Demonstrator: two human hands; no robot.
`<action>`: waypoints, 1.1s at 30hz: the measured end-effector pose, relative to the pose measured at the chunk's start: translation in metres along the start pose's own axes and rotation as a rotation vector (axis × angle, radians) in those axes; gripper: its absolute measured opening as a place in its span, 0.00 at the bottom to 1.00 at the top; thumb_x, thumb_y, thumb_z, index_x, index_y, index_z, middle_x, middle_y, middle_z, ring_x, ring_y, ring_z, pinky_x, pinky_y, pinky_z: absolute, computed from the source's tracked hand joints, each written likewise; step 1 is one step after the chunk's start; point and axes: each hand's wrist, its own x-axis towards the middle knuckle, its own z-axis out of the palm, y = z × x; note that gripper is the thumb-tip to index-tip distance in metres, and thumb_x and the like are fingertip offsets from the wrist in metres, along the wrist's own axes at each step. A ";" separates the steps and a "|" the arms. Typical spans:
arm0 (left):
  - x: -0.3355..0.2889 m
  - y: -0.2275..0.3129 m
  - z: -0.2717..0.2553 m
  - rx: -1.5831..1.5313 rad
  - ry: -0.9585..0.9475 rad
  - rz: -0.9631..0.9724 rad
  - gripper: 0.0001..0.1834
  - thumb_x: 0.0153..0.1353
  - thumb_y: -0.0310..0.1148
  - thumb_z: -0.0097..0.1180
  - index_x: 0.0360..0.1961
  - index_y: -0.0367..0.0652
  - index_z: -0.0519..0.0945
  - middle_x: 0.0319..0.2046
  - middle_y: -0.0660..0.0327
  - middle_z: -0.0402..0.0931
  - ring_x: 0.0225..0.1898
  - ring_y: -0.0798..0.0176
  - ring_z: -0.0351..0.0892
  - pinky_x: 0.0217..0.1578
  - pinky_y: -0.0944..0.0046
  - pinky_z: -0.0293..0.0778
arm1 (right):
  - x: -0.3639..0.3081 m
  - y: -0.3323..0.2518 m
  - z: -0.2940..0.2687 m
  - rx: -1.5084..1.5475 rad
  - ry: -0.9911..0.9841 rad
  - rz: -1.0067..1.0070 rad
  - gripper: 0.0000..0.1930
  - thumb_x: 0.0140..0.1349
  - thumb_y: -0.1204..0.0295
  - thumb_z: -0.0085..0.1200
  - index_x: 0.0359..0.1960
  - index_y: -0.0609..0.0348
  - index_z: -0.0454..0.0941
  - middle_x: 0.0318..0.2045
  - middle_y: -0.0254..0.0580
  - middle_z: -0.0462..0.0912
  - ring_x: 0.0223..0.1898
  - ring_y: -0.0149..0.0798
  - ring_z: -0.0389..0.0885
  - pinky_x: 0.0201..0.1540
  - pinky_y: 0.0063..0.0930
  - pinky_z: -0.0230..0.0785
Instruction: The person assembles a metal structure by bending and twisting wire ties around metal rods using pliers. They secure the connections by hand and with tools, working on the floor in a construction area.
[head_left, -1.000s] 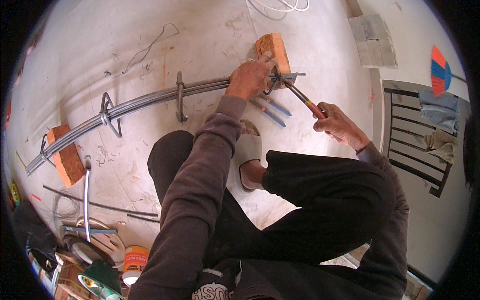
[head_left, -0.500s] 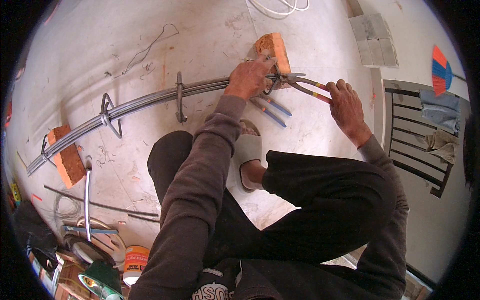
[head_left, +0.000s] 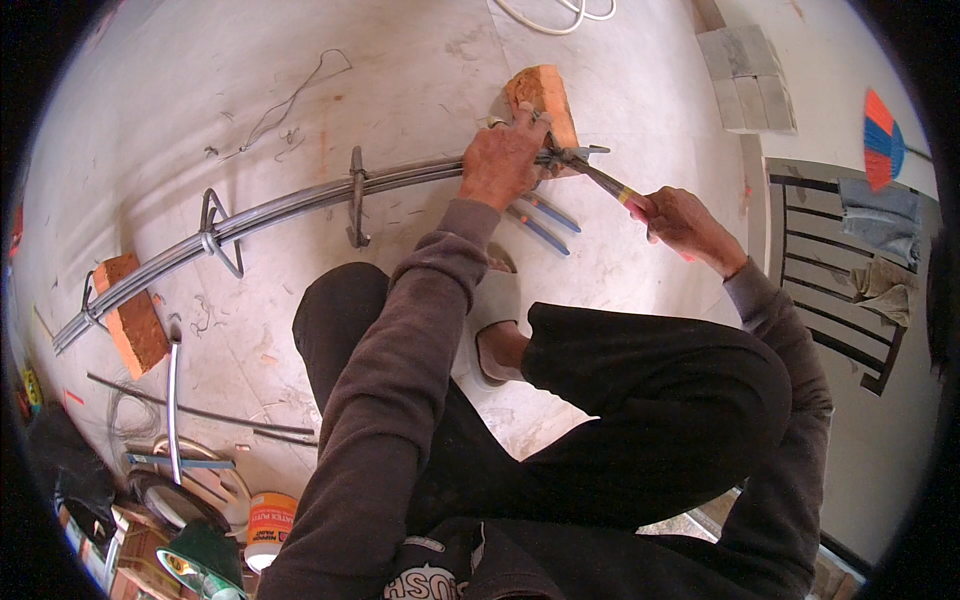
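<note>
A bundle of long steel rebars (head_left: 290, 200) runs from the left to the centre, raised on an orange brick (head_left: 135, 315) at the left and another orange brick (head_left: 548, 95) at its right end. Bent steel stirrups (head_left: 357, 195) stand around the bars. My left hand (head_left: 500, 158) is closed over the rebars near that right end, its fingertips by the brick. My right hand (head_left: 690, 228) grips the handles of pincers (head_left: 603, 180), now squeezed together. The jaws sit at the bars beside a stirrup, but what they bite is too small to make out.
A blue-handled tool (head_left: 545, 228) lies beneath the bars, near my sandalled foot (head_left: 498, 310). Thin wire (head_left: 290, 110) lies on the floor beyond. Grey blocks (head_left: 748, 80) and a black metal rack (head_left: 835, 280) are at right; an orange-and-white tub (head_left: 268, 525) stands lower left.
The pincers' handles have come together in my right hand, which has turned and dropped slightly. My left hand has shifted a little but stays on the bars.
</note>
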 end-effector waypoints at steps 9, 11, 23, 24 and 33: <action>0.000 0.001 -0.001 -0.033 -0.010 0.001 0.41 0.52 0.42 0.72 0.67 0.50 0.69 0.68 0.56 0.64 0.52 0.47 0.83 0.50 0.50 0.82 | 0.001 -0.019 -0.027 1.038 -0.511 0.499 0.20 0.61 0.77 0.57 0.53 0.74 0.70 0.39 0.57 0.83 0.37 0.47 0.89 0.45 0.42 0.85; 0.000 0.002 -0.003 -0.039 -0.015 0.007 0.40 0.53 0.42 0.71 0.67 0.50 0.68 0.69 0.57 0.64 0.52 0.47 0.83 0.50 0.50 0.81 | 0.000 -0.020 -0.027 1.160 -0.602 0.413 0.19 0.62 0.77 0.55 0.53 0.72 0.70 0.37 0.57 0.83 0.35 0.44 0.88 0.41 0.39 0.84; 0.001 -0.012 0.002 -0.096 -0.023 0.047 0.45 0.51 0.44 0.73 0.70 0.54 0.66 0.71 0.54 0.62 0.63 0.46 0.74 0.59 0.49 0.75 | 0.001 -0.014 -0.021 -1.105 0.386 -0.289 0.09 0.67 0.67 0.54 0.46 0.53 0.71 0.34 0.33 0.73 0.35 0.30 0.75 0.31 0.28 0.72; 0.003 -0.015 0.000 -0.155 -0.042 0.055 0.46 0.50 0.45 0.73 0.70 0.54 0.66 0.71 0.53 0.62 0.65 0.46 0.71 0.61 0.49 0.73 | 0.002 -0.014 -0.021 -1.155 0.364 -0.272 0.11 0.69 0.61 0.54 0.46 0.51 0.71 0.34 0.29 0.72 0.35 0.27 0.73 0.30 0.23 0.71; 0.006 0.090 -0.002 -0.198 0.152 0.422 0.30 0.53 0.43 0.73 0.53 0.40 0.78 0.48 0.50 0.80 0.54 0.48 0.80 0.63 0.42 0.67 | -0.010 -0.041 -0.009 -1.247 0.361 -0.192 0.15 0.68 0.56 0.54 0.48 0.50 0.72 0.32 0.28 0.72 0.34 0.26 0.74 0.29 0.21 0.70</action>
